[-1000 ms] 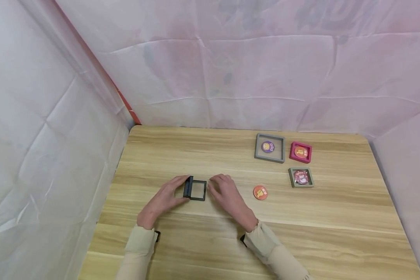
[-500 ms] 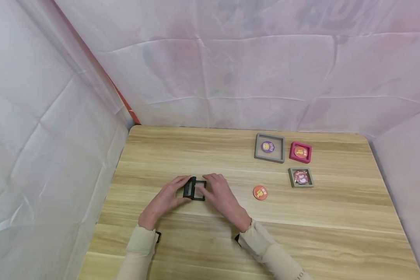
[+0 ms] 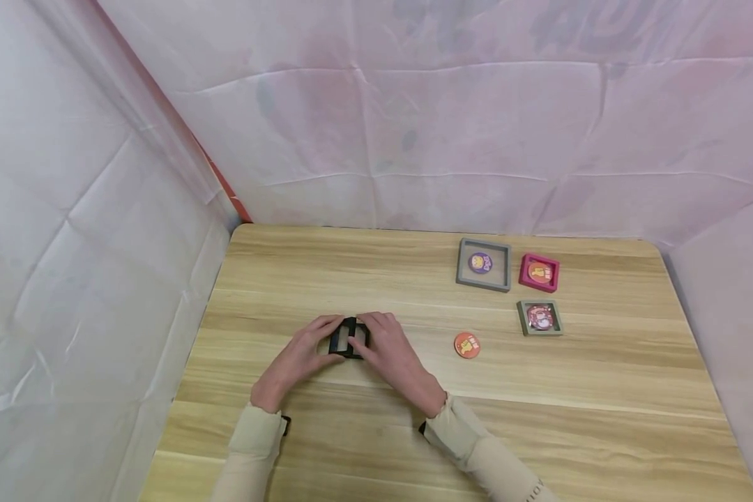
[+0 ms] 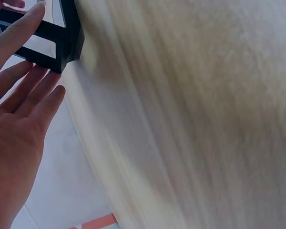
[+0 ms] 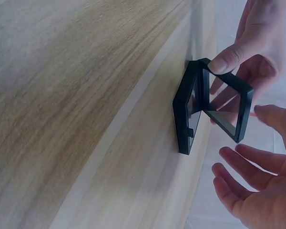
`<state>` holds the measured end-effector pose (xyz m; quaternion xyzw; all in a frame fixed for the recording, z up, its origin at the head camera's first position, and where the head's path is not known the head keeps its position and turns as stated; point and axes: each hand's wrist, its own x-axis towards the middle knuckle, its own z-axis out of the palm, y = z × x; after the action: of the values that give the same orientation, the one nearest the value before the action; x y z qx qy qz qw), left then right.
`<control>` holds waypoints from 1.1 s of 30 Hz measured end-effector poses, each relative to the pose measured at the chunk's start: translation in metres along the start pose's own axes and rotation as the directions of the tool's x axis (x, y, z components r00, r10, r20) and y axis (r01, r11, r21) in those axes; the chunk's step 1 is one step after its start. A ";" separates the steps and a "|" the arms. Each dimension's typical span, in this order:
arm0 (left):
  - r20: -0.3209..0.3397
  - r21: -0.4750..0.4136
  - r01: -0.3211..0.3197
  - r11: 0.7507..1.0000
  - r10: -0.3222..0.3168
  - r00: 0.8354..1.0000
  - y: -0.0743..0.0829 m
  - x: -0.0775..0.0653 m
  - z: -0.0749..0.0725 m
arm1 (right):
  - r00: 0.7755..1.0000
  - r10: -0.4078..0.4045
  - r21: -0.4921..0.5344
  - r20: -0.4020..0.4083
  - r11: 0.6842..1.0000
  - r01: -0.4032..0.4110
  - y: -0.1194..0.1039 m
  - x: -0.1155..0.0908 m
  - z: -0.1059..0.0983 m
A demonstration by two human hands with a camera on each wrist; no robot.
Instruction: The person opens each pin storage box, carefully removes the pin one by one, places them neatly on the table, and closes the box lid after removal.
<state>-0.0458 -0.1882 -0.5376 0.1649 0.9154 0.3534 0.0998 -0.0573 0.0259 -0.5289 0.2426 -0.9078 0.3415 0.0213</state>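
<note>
"Where is the black hinged case (image 3: pixel 351 330)?"

"On the wooden surface (image 3: pixel 602 397), between six and seven o'clock from the head view's centre; its lid (image 5: pixel 245 113) is tilted up, partly open."

"And the hands?"

"The left hand (image 3: pixel 292 362), at eight o'clock from the case, pinches it; the right hand (image 3: pixel 397 355), at four o'clock, curves loosely half-open beside the lid; whether it touches, I cannot tell; an orange badge (image 3: pixel 467 345) lies at three o'clock."

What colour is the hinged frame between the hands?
The hinged frame is black, shown best in the right wrist view.
</note>
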 end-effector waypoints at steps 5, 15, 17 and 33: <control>-0.021 0.012 -0.035 0.999 0.035 0.999 0.001 0.001 0.003 | 0.999 0.023 -0.018 0.026 1.000 -0.022 0.001 0.001 0.001; -0.038 0.035 -0.095 0.995 0.096 0.995 -0.001 0.002 0.007 | 0.997 0.073 -0.022 0.039 0.997 -0.072 0.004 0.002 0.003; -0.046 0.039 -0.117 0.992 0.119 0.992 -0.001 0.003 0.009 | 0.996 0.082 -0.023 0.037 0.996 -0.081 0.005 0.003 0.004; -0.073 0.113 -0.143 0.983 0.152 0.986 0.002 0.005 0.015 | 0.994 0.109 -0.069 0.021 0.992 -0.107 0.006 0.014 0.010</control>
<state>-0.0451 -0.1759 -0.5478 0.2230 0.9216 0.3165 0.0272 -0.0711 0.0176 -0.5371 0.1964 -0.9308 0.3083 -0.0001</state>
